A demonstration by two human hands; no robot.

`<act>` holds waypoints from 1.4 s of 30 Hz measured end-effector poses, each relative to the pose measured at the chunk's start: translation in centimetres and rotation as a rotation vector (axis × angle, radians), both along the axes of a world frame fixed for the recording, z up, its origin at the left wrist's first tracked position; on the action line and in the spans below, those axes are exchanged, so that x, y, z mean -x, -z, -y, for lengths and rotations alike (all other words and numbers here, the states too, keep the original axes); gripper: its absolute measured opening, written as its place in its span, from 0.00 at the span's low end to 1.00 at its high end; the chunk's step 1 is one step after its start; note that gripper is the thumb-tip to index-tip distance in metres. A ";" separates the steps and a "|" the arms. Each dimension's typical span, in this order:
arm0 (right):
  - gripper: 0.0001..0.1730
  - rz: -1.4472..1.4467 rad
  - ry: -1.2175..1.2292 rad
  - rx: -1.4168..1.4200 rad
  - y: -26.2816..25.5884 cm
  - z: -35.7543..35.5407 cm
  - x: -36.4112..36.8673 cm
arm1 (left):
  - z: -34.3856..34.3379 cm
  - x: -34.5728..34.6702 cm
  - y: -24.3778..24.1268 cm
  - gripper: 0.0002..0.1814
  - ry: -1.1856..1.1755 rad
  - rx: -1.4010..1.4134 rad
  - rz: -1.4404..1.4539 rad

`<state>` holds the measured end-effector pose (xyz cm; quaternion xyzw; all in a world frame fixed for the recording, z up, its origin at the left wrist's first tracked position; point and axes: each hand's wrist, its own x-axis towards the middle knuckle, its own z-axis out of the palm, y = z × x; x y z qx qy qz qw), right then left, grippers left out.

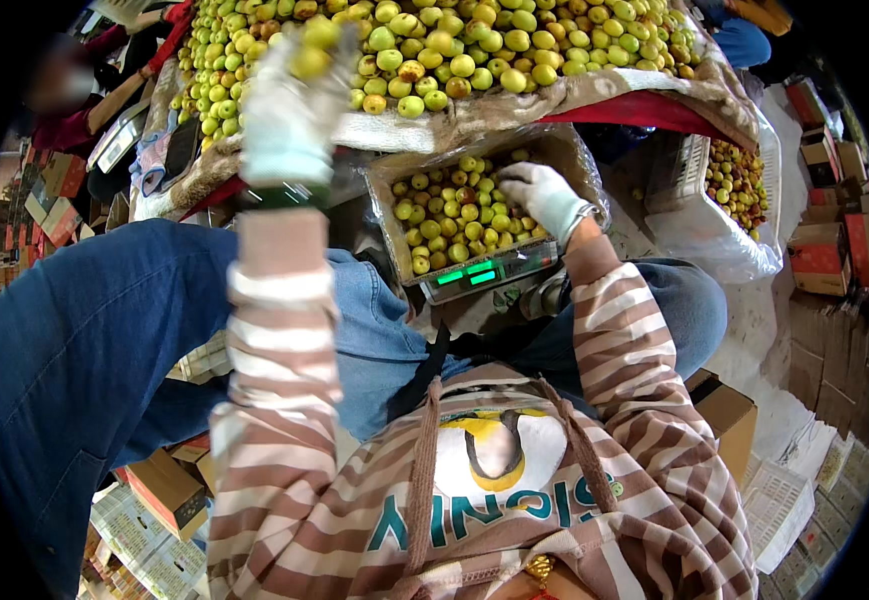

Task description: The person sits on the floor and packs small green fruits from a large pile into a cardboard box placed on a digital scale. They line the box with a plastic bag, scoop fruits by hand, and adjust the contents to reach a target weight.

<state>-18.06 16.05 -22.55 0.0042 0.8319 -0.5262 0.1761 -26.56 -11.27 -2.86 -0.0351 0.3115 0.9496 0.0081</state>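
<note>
My left hand [288, 112], in a white work glove and blurred, is over the near edge of a large heap of green-yellow jujubes [464, 45]. A couple of jujubes [313, 52] are at its fingers, blurred along with it. My right hand [543, 193], gloved too, reaches over the right side of an open carton lined with clear plastic [578, 161]. Its fingertips touch the jujubes [464, 210] inside; what lies under the palm is hidden. Beneath the carton is an electronic scale [509, 270] with a lit green display.
A brown and white blanket [434, 131] edges the heap. To the right stands a plastic-lined white crate [693, 180] of browner jujubes. Cartons [817, 259] are stacked far right. Another person's arm [115, 101] is at upper left by a second scale [120, 139].
</note>
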 end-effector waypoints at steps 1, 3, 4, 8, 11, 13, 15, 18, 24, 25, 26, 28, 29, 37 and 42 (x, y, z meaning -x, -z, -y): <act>0.19 0.118 0.002 -0.014 -0.1 1.3 -0.3 | 2.9 1.7 -0.4 0.15 0.018 0.127 -0.051; 0.19 0.120 0.053 -0.016 -1.1 2.5 -0.8 | 5.4 2.0 -0.9 0.16 -0.125 0.331 -0.032; 0.19 0.061 0.054 -0.098 -1.0 2.2 -0.6 | 4.6 1.0 -0.9 0.17 -0.264 0.412 0.054; 0.30 -0.048 -0.021 -0.279 -0.5 3.5 0.8 | -0.5 -7.6 5.7 0.10 -0.128 1.430 -0.165; 0.38 -0.023 -0.002 -0.301 1.1 4.8 2.2 | -4.1 -11.2 16.1 0.11 0.303 1.455 0.090; 0.39 0.018 -0.145 -0.433 0.0 4.6 2.7 | -6.8 -13.0 14.1 0.17 0.297 1.968 0.052; 0.33 0.040 -0.151 -0.534 0.2 5.0 2.7 | -7.0 -12.8 15.4 0.21 0.313 1.982 0.041; 0.27 0.095 -0.100 -0.546 5.3 4.2 3.5 | -7.7 -8.9 18.5 0.27 0.423 0.886 0.234; 0.35 0.201 -0.090 -0.419 2.6 4.5 2.6 | -8.2 -2.8 14.2 0.17 0.261 0.152 0.338; 0.36 0.192 -0.075 -0.404 2.5 4.4 2.3 | -8.4 -1.9 13.8 0.15 0.255 0.167 0.300; 0.35 0.173 -0.082 -0.401 2.6 4.1 2.6 | -8.5 -1.0 13.4 0.14 0.210 0.199 0.358; 0.35 0.148 -0.056 -0.401 3.3 3.4 2.6 | -8.9 0.4 11.0 0.11 0.169 0.237 0.421; 0.35 0.133 -0.059 -0.423 3.3 3.2 2.7 | -8.8 1.1 10.0 0.10 0.165 0.242 0.421; 0.28 0.059 -0.230 -0.420 4.2 4.0 2.4 | -6.6 7.5 7.6 0.24 0.095 1.627 -0.311; 0.36 0.050 -0.360 -0.447 2.8 5.3 2.0 | -6.0 7.3 6.8 0.20 0.010 1.804 -0.407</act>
